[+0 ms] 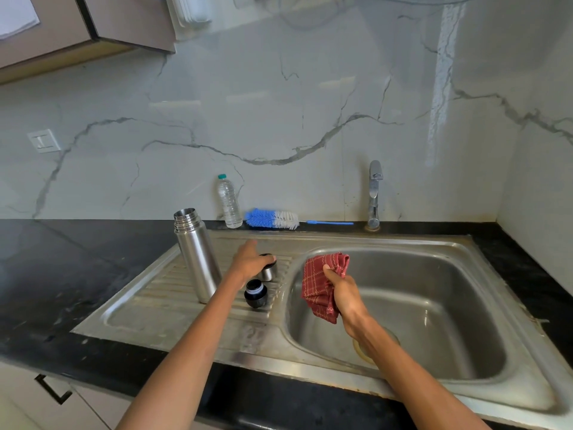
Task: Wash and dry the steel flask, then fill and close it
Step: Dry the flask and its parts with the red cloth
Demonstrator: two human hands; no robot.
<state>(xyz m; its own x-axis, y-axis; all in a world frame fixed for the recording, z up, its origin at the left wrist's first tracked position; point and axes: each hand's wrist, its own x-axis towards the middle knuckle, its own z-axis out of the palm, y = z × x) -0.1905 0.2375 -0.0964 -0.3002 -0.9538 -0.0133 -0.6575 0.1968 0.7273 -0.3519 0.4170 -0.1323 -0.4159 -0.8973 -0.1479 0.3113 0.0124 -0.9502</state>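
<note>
The left hand (252, 259) lies over the steel cap (267, 270) on the drainboard (155, 305), its grip closing round the cap's top with one finger stretched toward 12 o'clock. The right hand (339, 288) holds a bunched red cloth (319, 283) over the basin (434, 305), grip tight on the folds.

The likeliest slip, as I judge it, is at the cap. It stands on ribbed steel that may be wet, with the black stopper (255, 293) just beside it at 6 o'clock. A careless lift or a brush of the forearm could roll either piece off the ribs into the basin, which lies close at 3 o'clock. The flask (196, 254) stands open-mouthed at 9 o'clock of the left hand, near the wrist. It is tall and narrow-based, so a sideways nudge from the arm might tip it. The cloth hangs loose below the fist and could drag through any water in the basin, making it poor for drying.

The flask is plain brushed steel, upright, with threaded rings at the neck and no lid on. I cannot tell whether its surface carries drops.

A water bottle (229, 201), a blue brush (273, 219) and the tap (374, 193) sit along the back edge at 12 o'clock.
</note>
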